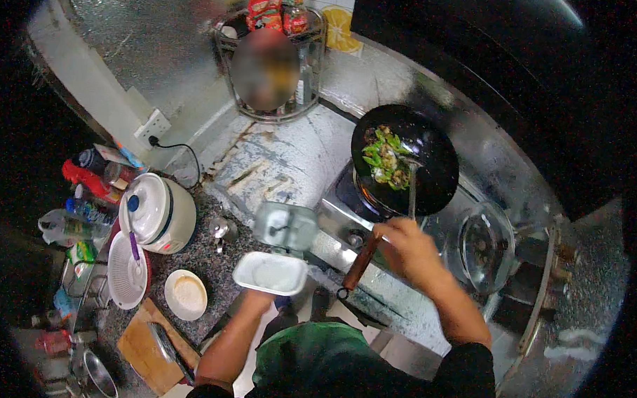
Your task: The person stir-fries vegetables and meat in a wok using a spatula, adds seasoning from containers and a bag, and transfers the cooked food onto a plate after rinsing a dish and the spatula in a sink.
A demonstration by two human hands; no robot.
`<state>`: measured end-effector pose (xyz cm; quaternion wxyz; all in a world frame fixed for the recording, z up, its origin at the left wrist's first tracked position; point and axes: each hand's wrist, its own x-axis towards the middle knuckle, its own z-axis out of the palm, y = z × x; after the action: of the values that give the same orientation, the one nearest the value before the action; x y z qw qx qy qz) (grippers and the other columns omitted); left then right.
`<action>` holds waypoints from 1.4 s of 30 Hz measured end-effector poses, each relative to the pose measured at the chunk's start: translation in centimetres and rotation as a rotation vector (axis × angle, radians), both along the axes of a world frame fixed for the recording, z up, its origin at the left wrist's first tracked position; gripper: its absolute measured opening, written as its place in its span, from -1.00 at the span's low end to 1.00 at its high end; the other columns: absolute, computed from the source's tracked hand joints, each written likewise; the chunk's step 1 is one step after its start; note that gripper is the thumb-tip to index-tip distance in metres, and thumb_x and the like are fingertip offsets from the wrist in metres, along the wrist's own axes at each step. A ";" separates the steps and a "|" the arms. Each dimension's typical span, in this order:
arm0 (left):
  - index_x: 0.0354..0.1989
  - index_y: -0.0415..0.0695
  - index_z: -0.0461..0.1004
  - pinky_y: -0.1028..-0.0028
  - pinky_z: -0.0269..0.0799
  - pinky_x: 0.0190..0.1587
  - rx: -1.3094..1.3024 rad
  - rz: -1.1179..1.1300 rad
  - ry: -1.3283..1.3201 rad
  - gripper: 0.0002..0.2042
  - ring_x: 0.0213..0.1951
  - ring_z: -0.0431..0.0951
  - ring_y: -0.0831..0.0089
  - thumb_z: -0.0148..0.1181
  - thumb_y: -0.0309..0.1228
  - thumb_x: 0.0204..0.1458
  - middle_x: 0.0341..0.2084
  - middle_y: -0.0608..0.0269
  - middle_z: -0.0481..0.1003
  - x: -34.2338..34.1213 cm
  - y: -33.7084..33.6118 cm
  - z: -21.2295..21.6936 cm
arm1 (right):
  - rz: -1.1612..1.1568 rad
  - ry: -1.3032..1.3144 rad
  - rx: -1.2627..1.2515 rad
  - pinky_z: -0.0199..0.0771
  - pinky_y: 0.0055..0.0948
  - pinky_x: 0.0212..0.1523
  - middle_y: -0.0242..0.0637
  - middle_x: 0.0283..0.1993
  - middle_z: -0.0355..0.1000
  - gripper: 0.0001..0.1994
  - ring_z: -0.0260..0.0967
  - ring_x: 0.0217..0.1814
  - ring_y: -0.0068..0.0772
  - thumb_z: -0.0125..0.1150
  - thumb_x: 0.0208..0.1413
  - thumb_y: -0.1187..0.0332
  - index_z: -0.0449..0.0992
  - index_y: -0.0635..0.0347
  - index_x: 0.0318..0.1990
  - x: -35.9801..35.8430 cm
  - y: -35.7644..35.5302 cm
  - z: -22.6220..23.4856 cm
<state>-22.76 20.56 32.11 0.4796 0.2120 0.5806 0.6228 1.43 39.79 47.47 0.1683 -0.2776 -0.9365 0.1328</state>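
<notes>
My left hand (262, 297) grips a white box (270, 273) with pale contents. A translucent grey lid (286, 226) stands at its far edge; whether the two are joined I cannot tell. The fingers are mostly hidden under the box. My right hand (404, 247) is closed around a metal spatula (412, 192), its grip covered by the hand. The blade rests in a black wok (439, 171), at the edge of the green and brown stir-fry (384, 159). Beside that hand, the wok's wooden handle (362, 264) points toward me.
Under the wok is a gas stove (339, 210) with flame showing. A glass lid (485, 247) lies to the right. A rice cooker (160, 211), a colander (128, 276), a bowl (187, 295) and a knife (169, 348) on a cutting board (141, 347) are at left. A rack (269, 116) stands behind.
</notes>
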 end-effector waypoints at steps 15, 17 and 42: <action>-0.42 -0.08 0.32 0.56 0.19 -0.59 -0.208 0.002 -0.057 -0.81 -0.60 0.33 0.60 0.00 -0.22 -0.01 -0.67 0.41 0.29 -13.8 19.0 -13.1 | -0.382 -0.192 0.294 0.43 -0.32 -0.46 -0.20 -0.41 0.43 -0.75 0.43 -0.37 -0.24 0.18 -0.20 0.32 0.43 0.06 -0.28 6.5 1.9 3.3; -0.40 -0.08 0.33 0.55 0.19 -0.59 -0.265 -0.013 -0.118 -0.79 -0.58 0.33 0.60 0.01 -0.20 0.00 -0.65 0.42 0.29 -14.3 19.1 -14.7 | -0.680 -0.041 0.067 0.42 -0.42 -0.46 -0.19 -0.48 0.46 -0.87 0.43 -0.49 -0.27 0.12 -0.06 0.34 0.43 0.15 -0.35 6.4 2.6 7.0; -0.35 -0.11 0.23 0.53 0.18 -0.77 -0.209 -0.779 -0.556 -0.78 -0.76 0.28 0.58 0.15 -0.43 -0.11 -0.71 0.34 0.29 13.6 10.5 0.7 | -0.332 0.165 0.173 0.42 -0.39 -0.47 -0.13 -0.45 0.44 -0.86 0.43 -0.50 -0.27 0.04 0.01 0.37 0.45 0.12 -0.26 7.0 8.0 1.0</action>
<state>-9.17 31.06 32.81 0.8324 0.1899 0.3677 0.3686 8.43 47.79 48.52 0.2873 -0.4009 -0.8688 0.0447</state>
